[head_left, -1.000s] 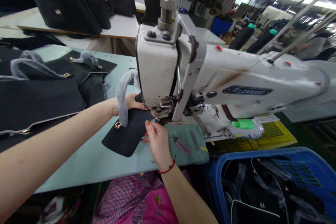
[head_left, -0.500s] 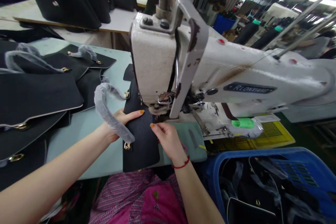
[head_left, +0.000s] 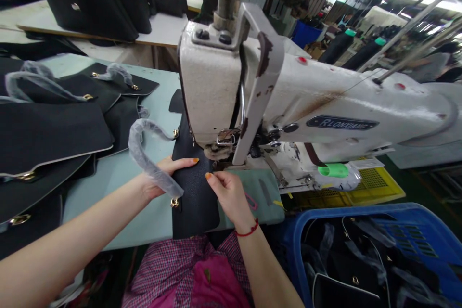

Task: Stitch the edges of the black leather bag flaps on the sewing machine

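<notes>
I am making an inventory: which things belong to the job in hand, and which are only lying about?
Belonging, apparently:
black grained panel with translucent-wrapped curved handle
white metal sewing machine
blue plastic basket of similar black pieces

Probably just lying about:
pink looped tool
black boxy bags behind

Our left arm (head_left: 83, 224), bare: extends forward and inward. Our left hand (head_left: 169, 165), partly hidden: thumb (head_left: 185, 162) lies straight, pointing right. Our right arm (head_left: 270, 257), bare: slants forward and inward. Our right hand (head_left: 231, 196): pinches, thumb on top. Our thumbnails (head_left: 195, 160): both orange.
</notes>
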Action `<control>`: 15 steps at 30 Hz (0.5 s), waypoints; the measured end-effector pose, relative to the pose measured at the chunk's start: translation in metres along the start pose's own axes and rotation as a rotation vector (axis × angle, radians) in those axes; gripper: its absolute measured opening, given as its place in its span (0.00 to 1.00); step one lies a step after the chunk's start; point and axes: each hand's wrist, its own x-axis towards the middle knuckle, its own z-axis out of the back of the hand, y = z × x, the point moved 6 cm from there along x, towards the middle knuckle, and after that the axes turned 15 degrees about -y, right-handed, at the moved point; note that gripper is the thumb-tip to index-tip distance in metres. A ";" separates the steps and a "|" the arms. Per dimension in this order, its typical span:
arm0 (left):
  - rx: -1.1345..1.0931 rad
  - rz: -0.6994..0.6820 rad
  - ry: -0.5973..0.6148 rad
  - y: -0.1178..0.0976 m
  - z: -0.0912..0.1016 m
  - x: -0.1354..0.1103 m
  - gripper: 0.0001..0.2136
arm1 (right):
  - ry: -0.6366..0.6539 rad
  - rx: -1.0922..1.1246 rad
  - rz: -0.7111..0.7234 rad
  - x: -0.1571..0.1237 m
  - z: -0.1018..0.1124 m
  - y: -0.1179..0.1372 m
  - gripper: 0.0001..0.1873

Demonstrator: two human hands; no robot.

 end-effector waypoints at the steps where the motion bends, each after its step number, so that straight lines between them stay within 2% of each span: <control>1: -0.003 0.042 0.024 0.003 -0.001 0.001 0.23 | 0.005 0.006 -0.003 0.000 -0.001 -0.001 0.22; 3: -0.012 0.087 0.051 0.006 -0.001 0.004 0.23 | 0.018 0.024 -0.006 0.001 -0.002 -0.002 0.23; 15: -0.029 0.044 0.142 0.002 0.003 0.026 0.23 | 0.022 0.019 0.013 0.014 -0.005 0.002 0.23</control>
